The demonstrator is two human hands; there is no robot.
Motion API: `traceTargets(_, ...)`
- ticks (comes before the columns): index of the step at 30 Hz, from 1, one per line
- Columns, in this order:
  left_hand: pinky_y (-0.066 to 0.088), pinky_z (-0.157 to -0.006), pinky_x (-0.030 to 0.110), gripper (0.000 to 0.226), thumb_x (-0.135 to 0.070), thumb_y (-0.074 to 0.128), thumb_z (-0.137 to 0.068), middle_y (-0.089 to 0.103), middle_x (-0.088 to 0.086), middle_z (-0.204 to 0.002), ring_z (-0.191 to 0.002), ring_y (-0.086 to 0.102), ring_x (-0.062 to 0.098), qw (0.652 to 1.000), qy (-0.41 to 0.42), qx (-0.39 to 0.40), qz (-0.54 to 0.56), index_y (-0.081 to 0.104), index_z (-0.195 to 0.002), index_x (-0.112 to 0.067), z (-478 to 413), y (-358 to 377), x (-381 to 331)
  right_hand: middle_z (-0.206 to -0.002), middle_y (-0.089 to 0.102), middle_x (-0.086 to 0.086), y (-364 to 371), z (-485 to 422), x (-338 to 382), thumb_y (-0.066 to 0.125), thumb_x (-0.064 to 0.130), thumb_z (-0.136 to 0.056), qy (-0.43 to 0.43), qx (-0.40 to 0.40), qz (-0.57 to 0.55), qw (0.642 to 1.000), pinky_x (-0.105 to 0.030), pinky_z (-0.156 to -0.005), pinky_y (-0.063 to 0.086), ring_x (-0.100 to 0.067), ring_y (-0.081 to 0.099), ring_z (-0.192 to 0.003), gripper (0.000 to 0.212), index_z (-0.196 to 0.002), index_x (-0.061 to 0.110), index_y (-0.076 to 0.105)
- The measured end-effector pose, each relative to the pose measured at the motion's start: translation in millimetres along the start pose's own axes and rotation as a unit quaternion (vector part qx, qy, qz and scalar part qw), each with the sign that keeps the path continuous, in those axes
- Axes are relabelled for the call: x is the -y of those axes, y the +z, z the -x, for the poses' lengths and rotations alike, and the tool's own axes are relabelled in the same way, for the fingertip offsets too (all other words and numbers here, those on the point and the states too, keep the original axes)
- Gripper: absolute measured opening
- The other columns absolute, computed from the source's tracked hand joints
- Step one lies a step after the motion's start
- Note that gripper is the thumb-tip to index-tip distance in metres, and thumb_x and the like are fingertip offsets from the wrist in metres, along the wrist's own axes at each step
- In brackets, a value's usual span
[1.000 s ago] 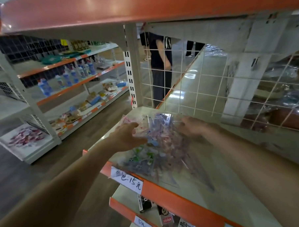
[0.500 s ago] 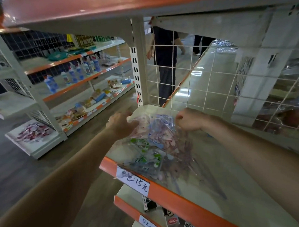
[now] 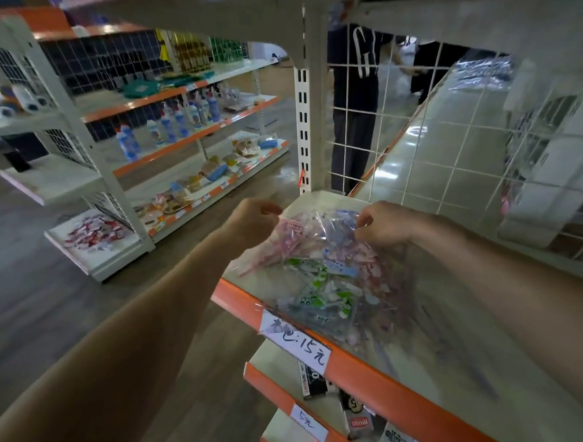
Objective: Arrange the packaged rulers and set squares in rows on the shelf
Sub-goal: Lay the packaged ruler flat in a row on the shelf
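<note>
Both bare forearms reach forward from the bottom corners of the view and meet over the near left end of the shelf. The left hand is curled into a loose fist, knuckles up, and its fingertips pinch the far left corner of the bundle of packaged rulers and set squares. The right hand is bent at the wrist with its fingers curled downward, pinching the clear plastic at the bundle's far edge. The bundle lies on the white shelf board just behind the orange front strip, with pink and blue pieces at the far side and green ones nearer. A handwritten price label sits on the strip just below it. A white wire grid stands behind the shelf.
</note>
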State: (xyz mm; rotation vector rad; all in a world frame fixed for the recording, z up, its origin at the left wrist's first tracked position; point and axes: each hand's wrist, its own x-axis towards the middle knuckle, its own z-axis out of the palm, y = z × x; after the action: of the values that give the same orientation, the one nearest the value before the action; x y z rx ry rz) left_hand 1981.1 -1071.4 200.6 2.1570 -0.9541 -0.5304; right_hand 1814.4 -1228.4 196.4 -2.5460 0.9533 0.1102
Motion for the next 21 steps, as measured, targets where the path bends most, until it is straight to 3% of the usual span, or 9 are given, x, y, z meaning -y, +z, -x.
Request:
traceTargets(2, 0.049, -0.077, 0.029, 0.025, -0.017, 0.058, -0.093, 0.067, 0.01, -0.107, -0.084, 0.058, 0.017, 0.992, -0.007, 0.007, -0.126, 0.067, -0.11, -0.002, 1.4, -6.3, 4.7, -0.109, 0.065, -0.006, 1.4, 0.3, -0.9, 0.057, 0.026, -0.09, -0.004, -0.002, 0.012, 1.0, -0.035, -0.086, 0.05, -0.023, 0.061, -0.096, 0.019, -0.101, 0.014, 0.067)
traceTargets(4, 0.047, -0.069, 0.03, 0.034, -0.033, 0.067, -0.086, 0.068, 0.01, -0.097, -0.079, 0.058, 0.019, 0.967, -0.031, 0.08, -0.238, 0.069, -0.1, -0.002, 5.7, -6.2, 7.5, -0.11, 0.065, -0.007, 2.5, 0.1, -0.7, 0.055, 0.027, -0.091, -0.01, -0.005, 0.034, 0.999, -0.034, -0.084, 0.049, -0.023, 0.061, -0.096, 0.023, -0.102, 0.013, 0.069)
traceTargets(6, 0.043, -0.064, 0.025, 0.038, -0.039, 0.071, -0.081, 0.068, 0.006, -0.095, -0.078, 0.057, 0.016, 0.95, -0.043, 0.126, -0.282, 0.069, -0.098, -0.006, 11.6, -3.2, 3.8, -0.112, 0.065, -0.008, 3.3, 0.3, 2.4, 0.054, 0.028, -0.09, -0.009, -0.002, 0.043, 0.999, -0.035, -0.086, 0.051, -0.024, 0.061, -0.098, 0.026, -0.105, 0.013, 0.069)
traceTargets(10, 0.041, -0.057, 0.018, 0.037, -0.037, 0.07, -0.082, 0.067, 0.002, -0.101, -0.074, 0.055, 0.009, 0.935, -0.01, 0.179, -0.305, 0.069, -0.106, -0.01, 19.5, 2.4, -9.5, -0.121, 0.059, -0.008, 4.1, 4.6, 10.2, 0.051, 0.029, -0.09, 0.005, -0.02, 0.088, 0.996, -0.036, -0.09, 0.049, -0.026, 0.057, -0.105, 0.033, -0.119, 0.015, 0.061)
traceTargets(13, 0.044, -0.064, 0.018, 0.044, -0.029, 0.071, -0.082, 0.062, 0.006, -0.115, -0.088, 0.056, 0.016, 0.928, -0.006, 0.204, -0.31, 0.061, -0.119, -0.007, 30.2, 4.3, -17.0, -0.127, 0.05, -0.007, 6.3, 8.6, 20.5, 0.051, 0.026, -0.09, -0.061, -0.071, 0.073, 0.993, -0.038, -0.093, 0.044, -0.026, 0.049, -0.113, 0.037, -0.126, 0.022, 0.053)
traceTargets(16, 0.043, -0.061, 0.019, 0.043, -0.018, 0.069, -0.082, 0.062, 0.009, -0.113, -0.085, 0.054, 0.017, 0.933, -0.007, 0.194, -0.302, 0.058, -0.121, -0.004, 40.3, 8.2, -20.4, -0.134, 0.049, -0.004, 13.0, 14.2, 36.5, 0.053, 0.02, -0.089, -0.137, -0.012, 0.032, 0.99, -0.039, -0.098, 0.042, -0.023, 0.047, -0.119, 0.041, -0.13, 0.028, 0.053)
traceTargets(21, 0.046, -0.072, 0.027, 0.035, -0.019, 0.063, -0.084, 0.066, 0.01, -0.107, -0.081, 0.055, 0.018, 0.95, -0.003, 0.167, -0.265, 0.063, -0.114, 0.0, 51.4, 9.5, -23.1, -0.139, 0.049, -0.001, 9.4, 22.7, 40.8, 0.046, 0.013, -0.091, -0.119, 0.026, 0.015, 0.992, -0.029, -0.087, 0.038, -0.021, 0.049, -0.12, 0.043, -0.131, 0.027, 0.055)
